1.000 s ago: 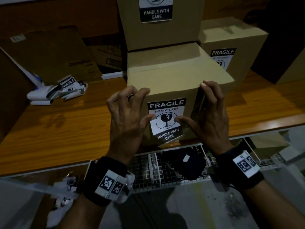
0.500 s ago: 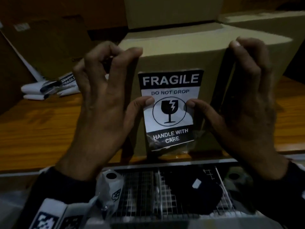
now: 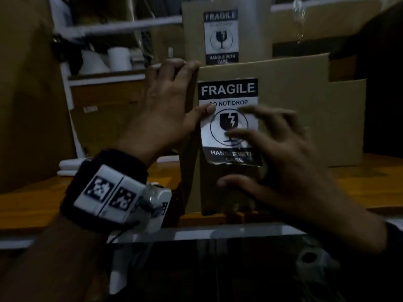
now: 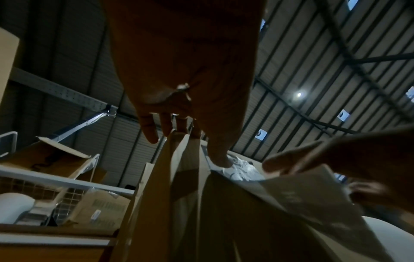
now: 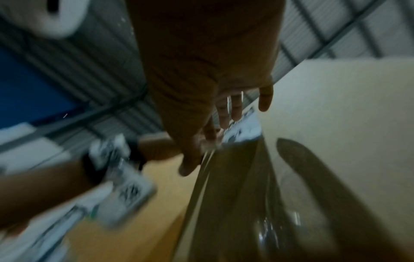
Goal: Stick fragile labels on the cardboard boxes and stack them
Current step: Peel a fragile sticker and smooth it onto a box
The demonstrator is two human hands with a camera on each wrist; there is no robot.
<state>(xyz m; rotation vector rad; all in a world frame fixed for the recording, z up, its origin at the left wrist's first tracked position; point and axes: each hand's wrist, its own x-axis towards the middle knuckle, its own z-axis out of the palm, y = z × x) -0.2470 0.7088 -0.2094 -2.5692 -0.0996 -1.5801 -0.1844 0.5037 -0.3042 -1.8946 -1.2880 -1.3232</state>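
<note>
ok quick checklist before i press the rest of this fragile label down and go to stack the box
1. Label top stuck flat: ok, the fragile label lies flat at its black header.
2. Label bottom stuck: not ok, its lower edge curls off the front box.
3. Label straight: ok, roughly square to the box edges.
4. Box steadied: ok, the left hand wraps fingers over the top left corner, thumb on the label.
5. Right hand ready to smooth: cannot tell, it is blurred in front of the label, fingers spread.
6. Stacking spot free: cannot tell, the labelled back box has its top out of view.
</note>
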